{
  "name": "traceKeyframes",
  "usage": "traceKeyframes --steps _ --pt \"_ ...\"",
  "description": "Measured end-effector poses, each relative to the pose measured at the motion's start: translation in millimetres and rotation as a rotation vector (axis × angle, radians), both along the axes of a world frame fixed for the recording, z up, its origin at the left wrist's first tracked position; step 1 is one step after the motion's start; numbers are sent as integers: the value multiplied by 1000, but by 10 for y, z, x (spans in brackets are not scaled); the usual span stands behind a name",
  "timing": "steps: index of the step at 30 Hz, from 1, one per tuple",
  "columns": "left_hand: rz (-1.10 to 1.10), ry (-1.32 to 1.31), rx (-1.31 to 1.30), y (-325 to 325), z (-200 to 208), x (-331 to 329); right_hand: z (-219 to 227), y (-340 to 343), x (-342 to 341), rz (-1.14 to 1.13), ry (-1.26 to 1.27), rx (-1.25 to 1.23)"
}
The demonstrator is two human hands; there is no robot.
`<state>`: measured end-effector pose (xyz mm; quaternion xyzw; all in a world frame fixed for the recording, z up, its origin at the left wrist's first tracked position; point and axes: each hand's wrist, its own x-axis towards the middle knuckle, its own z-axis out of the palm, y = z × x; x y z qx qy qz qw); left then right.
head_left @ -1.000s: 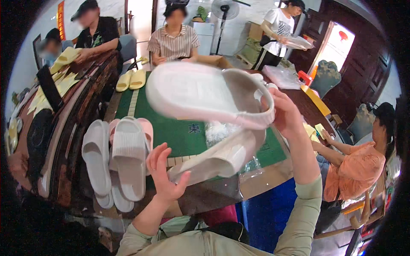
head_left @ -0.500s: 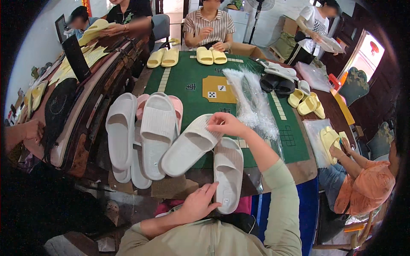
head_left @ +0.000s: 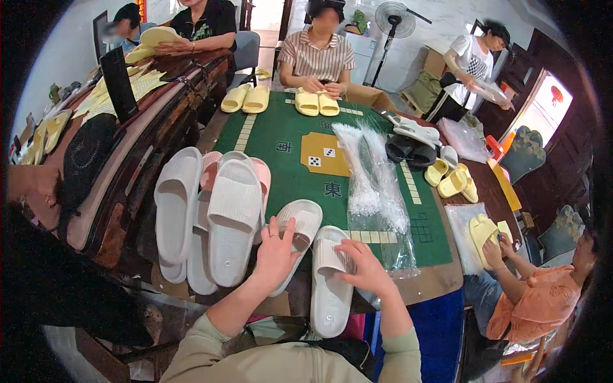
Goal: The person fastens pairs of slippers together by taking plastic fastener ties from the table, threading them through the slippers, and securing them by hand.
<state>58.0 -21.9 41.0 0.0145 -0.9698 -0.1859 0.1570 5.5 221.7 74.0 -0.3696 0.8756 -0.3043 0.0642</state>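
White ribbed slippers (head_left: 331, 305) lie against both hands (head_left: 274, 257) (head_left: 370, 268), whose fingers are loosely spread.

My feed shows the hands swapped between slippers.
I've taken the left hand (head_left: 276, 254) off the nearer white slipper (head_left: 331, 309) to the slanted white slipper (head_left: 307, 217), now turned straighter; the right hand (head_left: 369, 265) has crossed back to the nearer one's strap.
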Motion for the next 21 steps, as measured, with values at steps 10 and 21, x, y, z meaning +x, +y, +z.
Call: traceKeyframes --steps 10,21 --pt "-57 -41 88 148 -24 97 -342 -4 -290 -184 128 -161" --pt "-544 412 -52 -20 -179 -527 -425 -165 -90 -444 200 -184"
